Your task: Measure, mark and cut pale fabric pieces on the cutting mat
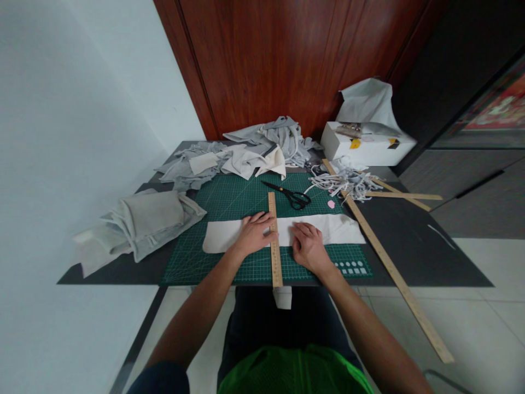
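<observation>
A long strip of white fabric lies crosswise on a green cutting mat. Across it, pointing away from me, rests a short wooden ruler. My left hand lies on the strip with its fingers spread, fingertips and thumb touching the ruler. To the right of the ruler, my right hand is closed, its bent fingertips down on the fabric. Whatever may be between those fingers is hidden. Black-handled scissors lie beyond the strip, apart from both hands.
Folded grey fabric sits at the left, with heaped cloth pieces behind the mat. At the right are a tangle of thin fabric strips, a long wooden ruler overhanging the table edge, and a white box.
</observation>
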Tool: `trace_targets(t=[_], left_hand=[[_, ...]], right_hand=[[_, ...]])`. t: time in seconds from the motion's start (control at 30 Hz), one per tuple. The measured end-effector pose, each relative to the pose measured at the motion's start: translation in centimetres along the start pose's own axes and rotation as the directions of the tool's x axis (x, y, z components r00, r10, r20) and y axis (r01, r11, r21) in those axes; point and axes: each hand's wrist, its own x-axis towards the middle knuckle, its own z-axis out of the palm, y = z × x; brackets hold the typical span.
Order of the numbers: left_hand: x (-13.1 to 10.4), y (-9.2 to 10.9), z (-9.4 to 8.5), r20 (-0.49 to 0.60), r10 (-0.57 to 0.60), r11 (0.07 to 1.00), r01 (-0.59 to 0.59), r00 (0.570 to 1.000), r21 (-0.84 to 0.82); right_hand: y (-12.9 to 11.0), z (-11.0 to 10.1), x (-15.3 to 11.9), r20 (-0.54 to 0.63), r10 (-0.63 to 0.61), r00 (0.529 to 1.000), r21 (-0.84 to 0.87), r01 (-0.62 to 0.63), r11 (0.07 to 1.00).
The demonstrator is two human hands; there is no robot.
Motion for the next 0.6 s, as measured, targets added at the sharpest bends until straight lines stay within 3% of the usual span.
trace_targets(t=[0.6], left_hand=[[0.05, -0.16, 0.27, -0.013, 0.011, 1.0, -0.011, 1.0, 0.0]], right_hand=[[0.07, -0.03, 0.05, 0.015, 0.001, 1.0, -0.004, -0.001, 1.0]])
